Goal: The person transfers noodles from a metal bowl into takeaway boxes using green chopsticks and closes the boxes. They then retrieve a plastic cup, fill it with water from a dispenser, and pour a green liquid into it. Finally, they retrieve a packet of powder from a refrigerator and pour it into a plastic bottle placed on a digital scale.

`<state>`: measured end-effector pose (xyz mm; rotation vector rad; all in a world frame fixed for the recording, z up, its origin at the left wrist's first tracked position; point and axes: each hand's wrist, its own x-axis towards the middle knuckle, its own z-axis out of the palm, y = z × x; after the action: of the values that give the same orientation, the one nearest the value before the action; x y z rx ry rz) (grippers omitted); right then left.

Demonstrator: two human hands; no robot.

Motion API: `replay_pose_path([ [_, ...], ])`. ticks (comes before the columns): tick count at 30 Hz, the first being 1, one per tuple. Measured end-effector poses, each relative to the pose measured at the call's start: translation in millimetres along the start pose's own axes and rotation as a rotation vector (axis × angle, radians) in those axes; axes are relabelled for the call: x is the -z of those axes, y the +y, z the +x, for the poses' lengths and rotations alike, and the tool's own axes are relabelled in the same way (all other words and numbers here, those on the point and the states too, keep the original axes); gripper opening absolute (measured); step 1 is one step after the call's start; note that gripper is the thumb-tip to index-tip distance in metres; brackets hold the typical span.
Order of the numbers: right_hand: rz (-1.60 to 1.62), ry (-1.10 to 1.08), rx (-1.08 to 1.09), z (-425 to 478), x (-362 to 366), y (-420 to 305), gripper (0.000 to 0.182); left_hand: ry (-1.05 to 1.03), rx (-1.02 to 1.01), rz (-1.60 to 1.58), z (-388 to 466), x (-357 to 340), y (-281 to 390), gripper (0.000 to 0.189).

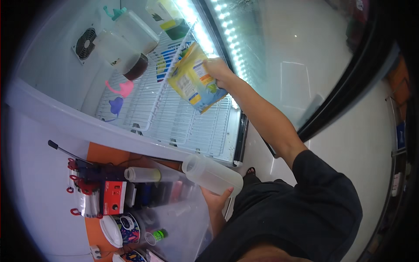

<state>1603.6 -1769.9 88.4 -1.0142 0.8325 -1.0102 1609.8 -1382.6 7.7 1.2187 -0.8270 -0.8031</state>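
My right hand (218, 72) grips a yellow and blue printed pouch (191, 82) by its edge, inside an upright display refrigerator, in front of its wire shelf (144, 95). Closer to my body, my left hand (214, 199) holds a translucent wide-mouth plastic bottle (212, 175) near its base. The bottle is uncapped and tilted, its mouth towards the refrigerator's edge; how full it is cannot be told. On the shelf are a clear jug with dark liquid (119, 54), a container with a green spout lid (139, 29), a pink plastic lid (121, 88) and a purple one (116, 105).
The glass door (281, 65) stands open at the right. A carton (165, 16) and a blue striped packet (165, 64) share the shelves. Beside the refrigerator, a counter holds a red-fronted appliance (114, 198), a patterned rice cooker (126, 227), a plastic cup (151, 238) and another bottle (142, 174).
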Motion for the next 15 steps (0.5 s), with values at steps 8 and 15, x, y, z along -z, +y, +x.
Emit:
replay_pose_path([
  [8,-0.353,-0.510,0.150,80,-64,-22,0.044,-0.063,0.079,0.061,39,12,14,0.092],
  [15,-1.067,-0.666,0.352,17,-77,36,0.044,-0.284,0.262,-0.042,87,13,-19,0.085],
])
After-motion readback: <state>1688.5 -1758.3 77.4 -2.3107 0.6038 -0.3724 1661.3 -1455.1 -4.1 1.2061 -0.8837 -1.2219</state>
